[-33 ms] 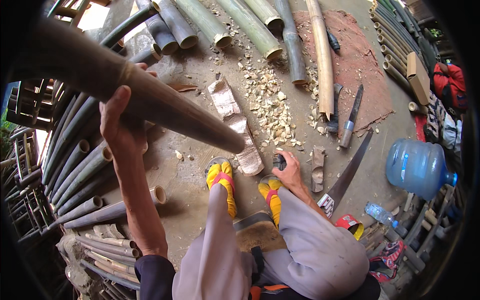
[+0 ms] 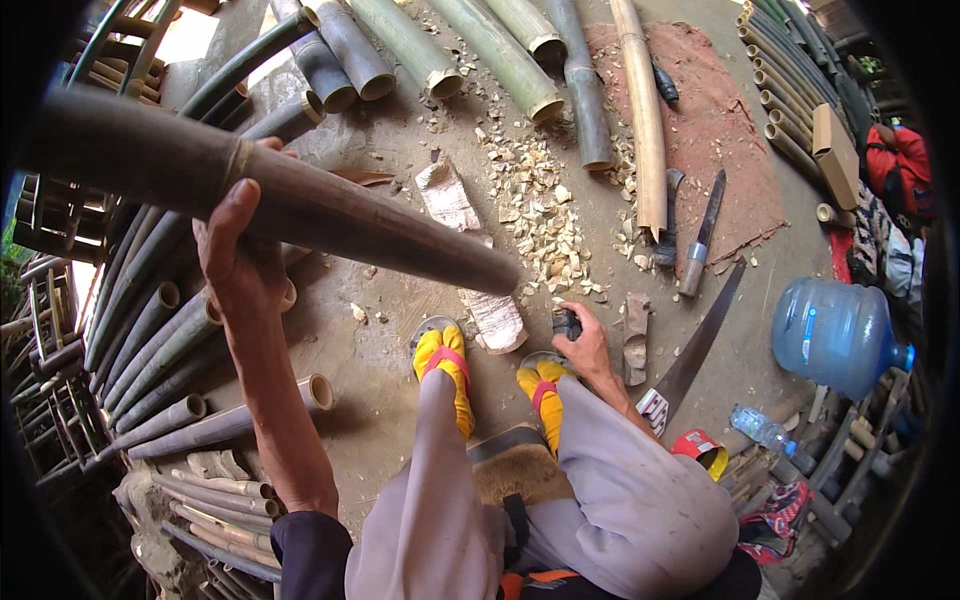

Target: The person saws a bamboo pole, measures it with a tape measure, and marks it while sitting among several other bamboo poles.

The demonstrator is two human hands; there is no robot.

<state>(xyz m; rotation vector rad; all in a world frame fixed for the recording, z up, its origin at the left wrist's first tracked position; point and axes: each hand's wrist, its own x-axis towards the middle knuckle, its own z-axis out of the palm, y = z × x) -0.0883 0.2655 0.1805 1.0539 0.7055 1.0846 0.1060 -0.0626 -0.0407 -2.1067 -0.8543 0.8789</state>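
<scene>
- Bamboo pole (image 2: 330, 200): its near end has swung to the right and slightly up in your view since the earlier frame, and the pole now lies flatter across the picture.
- Left hand (image 2: 238, 250): you have it wrapped around the pole near a node ring, thumb on the near side, fingertips partly showing beyond the upper edge.
- Pole position: it slants from the upper left rim to the centre, crossing in front of the pale notched block (image 2: 497, 322). Contact between pole and block: cannot tell.
- Right hand (image 2: 590, 348): you have it closed around a small dark object (image 2: 566, 323), just beyond your right foot (image 2: 547, 395). The object's lower part is hidden by your fingers.
- Left foot (image 2: 443, 365): yellow sock and sandal, near the lower end of the block.
- Wood chips (image 2: 540, 220): scattered on the ground (image 2: 370, 385), beyond your right hand.
- Short notched piece (image 2: 636, 340): right of your right hand, apart from it.
- Knife (image 2: 706, 235) and saw (image 2: 705, 340): on the ground farther right, the saw angled toward your right knee.
- Split bamboo length (image 2: 648, 120): beyond the knife, partly over the reddish mat (image 2: 720, 150).
- Large blue bottle (image 2: 833, 340): lying on its side at far right.
</scene>
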